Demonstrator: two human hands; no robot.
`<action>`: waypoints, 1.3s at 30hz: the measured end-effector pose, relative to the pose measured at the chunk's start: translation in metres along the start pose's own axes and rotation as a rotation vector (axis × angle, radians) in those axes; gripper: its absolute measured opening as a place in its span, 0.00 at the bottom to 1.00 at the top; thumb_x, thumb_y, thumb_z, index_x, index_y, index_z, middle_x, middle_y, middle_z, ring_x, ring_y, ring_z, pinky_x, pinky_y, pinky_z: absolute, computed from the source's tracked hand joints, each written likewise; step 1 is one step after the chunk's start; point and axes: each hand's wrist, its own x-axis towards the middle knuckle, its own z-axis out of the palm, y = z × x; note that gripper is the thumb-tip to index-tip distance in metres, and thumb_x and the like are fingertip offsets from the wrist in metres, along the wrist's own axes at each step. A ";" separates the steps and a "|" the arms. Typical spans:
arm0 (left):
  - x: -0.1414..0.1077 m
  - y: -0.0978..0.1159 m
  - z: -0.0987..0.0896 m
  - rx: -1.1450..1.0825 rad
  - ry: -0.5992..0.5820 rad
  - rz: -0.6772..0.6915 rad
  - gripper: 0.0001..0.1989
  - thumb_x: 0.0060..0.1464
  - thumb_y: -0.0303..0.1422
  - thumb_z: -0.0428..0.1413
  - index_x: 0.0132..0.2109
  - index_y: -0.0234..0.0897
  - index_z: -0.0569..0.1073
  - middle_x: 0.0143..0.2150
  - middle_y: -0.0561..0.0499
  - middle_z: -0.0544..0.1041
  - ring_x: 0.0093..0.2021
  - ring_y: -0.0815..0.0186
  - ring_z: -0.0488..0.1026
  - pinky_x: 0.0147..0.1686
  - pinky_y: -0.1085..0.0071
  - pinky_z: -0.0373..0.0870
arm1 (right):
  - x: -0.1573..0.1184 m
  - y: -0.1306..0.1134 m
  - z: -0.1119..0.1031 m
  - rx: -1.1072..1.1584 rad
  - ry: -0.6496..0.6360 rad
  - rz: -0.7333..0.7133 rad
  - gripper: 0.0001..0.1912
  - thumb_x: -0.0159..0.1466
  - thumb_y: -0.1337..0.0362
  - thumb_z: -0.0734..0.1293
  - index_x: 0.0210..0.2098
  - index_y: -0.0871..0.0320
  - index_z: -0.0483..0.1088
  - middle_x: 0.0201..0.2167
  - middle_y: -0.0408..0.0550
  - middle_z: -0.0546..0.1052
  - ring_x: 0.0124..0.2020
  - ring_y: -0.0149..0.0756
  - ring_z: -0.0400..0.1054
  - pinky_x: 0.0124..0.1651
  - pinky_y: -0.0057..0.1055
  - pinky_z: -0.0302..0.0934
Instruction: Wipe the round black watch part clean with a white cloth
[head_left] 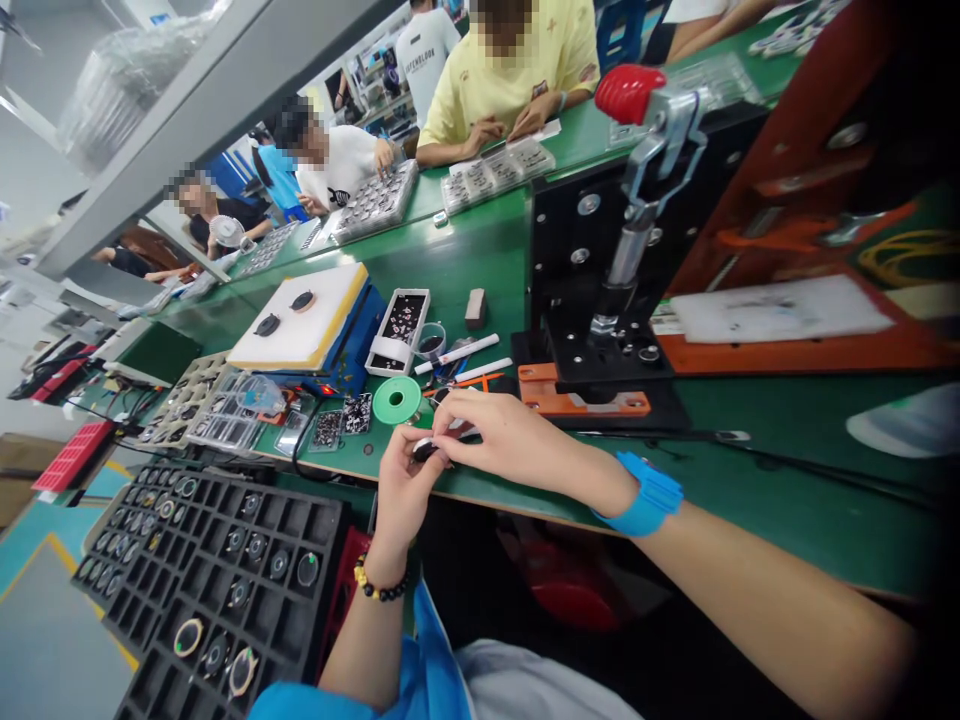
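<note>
Head cam: the left hand (401, 490) and right hand (514, 432) are both pinching a small dark glossy oval piece (427, 449), right at the edge of the green bench (787, 430). A black compartment tray (217, 570) of round rings sits lower left, with a flat green plastic disc (397, 400) just above the hands.

The green worktop (787, 520) runs along just ahead of the hands (457, 450). Directly ahead of them lie a green ring (384, 405) and white marker pens (456, 354), while an orange plate (583, 402) sits to their right, beside a black toggle press (600, 290). Farther left stand a blue fixture with a white pad (296, 325) and clear parts trays (225, 415).
</note>
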 end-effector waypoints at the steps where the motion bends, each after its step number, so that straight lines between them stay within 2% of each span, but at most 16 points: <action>1: 0.000 0.000 0.000 0.007 0.003 0.008 0.14 0.59 0.39 0.68 0.44 0.38 0.73 0.37 0.52 0.78 0.38 0.66 0.76 0.40 0.72 0.72 | 0.000 0.000 0.000 -0.011 0.009 0.006 0.03 0.69 0.67 0.69 0.37 0.57 0.74 0.39 0.44 0.77 0.42 0.35 0.71 0.45 0.32 0.64; 4: -0.001 -0.003 0.003 0.043 0.044 0.059 0.13 0.60 0.39 0.67 0.44 0.38 0.74 0.41 0.50 0.80 0.44 0.63 0.79 0.45 0.70 0.74 | 0.000 -0.002 0.000 -0.016 0.012 0.021 0.04 0.69 0.66 0.69 0.36 0.57 0.75 0.40 0.44 0.79 0.43 0.36 0.72 0.46 0.32 0.63; 9: -0.004 -0.015 0.011 0.162 0.188 0.185 0.11 0.61 0.39 0.66 0.47 0.39 0.78 0.48 0.46 0.80 0.51 0.60 0.78 0.54 0.66 0.74 | 0.000 -0.004 -0.003 0.066 0.039 0.085 0.02 0.65 0.68 0.72 0.35 0.57 0.77 0.43 0.44 0.80 0.45 0.36 0.74 0.48 0.31 0.64; 16: -0.006 -0.023 0.016 0.192 0.245 0.270 0.09 0.63 0.38 0.64 0.46 0.40 0.77 0.52 0.45 0.80 0.55 0.59 0.78 0.56 0.64 0.74 | -0.001 -0.006 -0.003 0.060 0.033 0.100 0.03 0.63 0.69 0.72 0.33 0.56 0.79 0.43 0.44 0.81 0.45 0.36 0.75 0.48 0.30 0.65; 26: -0.006 -0.023 0.020 0.173 0.256 0.260 0.08 0.64 0.36 0.64 0.47 0.40 0.77 0.52 0.46 0.80 0.55 0.60 0.78 0.55 0.66 0.74 | -0.001 -0.001 0.005 0.150 0.078 0.152 0.04 0.64 0.67 0.72 0.32 0.56 0.78 0.40 0.43 0.81 0.43 0.35 0.74 0.46 0.31 0.64; 32: -0.006 -0.017 0.025 0.130 0.320 0.266 0.07 0.62 0.36 0.65 0.44 0.39 0.77 0.50 0.45 0.80 0.54 0.58 0.78 0.55 0.62 0.75 | 0.002 0.010 0.016 0.330 0.073 0.176 0.05 0.65 0.65 0.71 0.33 0.56 0.79 0.40 0.46 0.80 0.46 0.36 0.74 0.52 0.34 0.66; 39: -0.006 -0.015 0.028 0.042 0.312 0.249 0.06 0.63 0.35 0.65 0.43 0.39 0.77 0.50 0.44 0.79 0.54 0.57 0.78 0.54 0.62 0.75 | 0.004 0.022 0.021 0.389 0.042 0.256 0.12 0.63 0.53 0.72 0.31 0.55 0.79 0.46 0.49 0.77 0.50 0.41 0.72 0.61 0.43 0.64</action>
